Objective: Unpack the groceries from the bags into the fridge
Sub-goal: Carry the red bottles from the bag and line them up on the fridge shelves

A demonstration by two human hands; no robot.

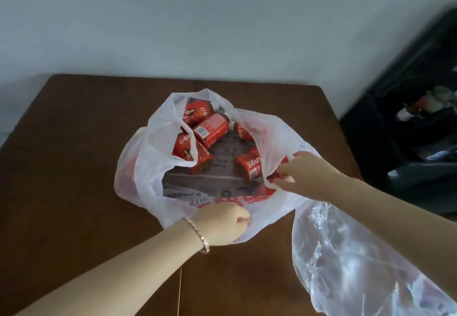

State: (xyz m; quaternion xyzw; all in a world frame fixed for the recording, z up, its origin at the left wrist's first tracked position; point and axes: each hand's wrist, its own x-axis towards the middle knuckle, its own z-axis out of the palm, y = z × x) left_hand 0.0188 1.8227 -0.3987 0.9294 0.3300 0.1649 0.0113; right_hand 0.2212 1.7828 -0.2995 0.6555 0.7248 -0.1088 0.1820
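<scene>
A white plastic grocery bag lies spread wide on the brown wooden table. Inside it lie several small bottles with red labels on top of a flat printed package. My left hand, with a bracelet at the wrist, pinches the bag's near rim. My right hand grips the bag's right rim beside one red bottle. A second, clear plastic bag lies at the near right under my right forearm.
A grey wall stands right behind the table. At the right, off the table, a black bin bag holds some rubbish. The table's left and far parts show bare wood.
</scene>
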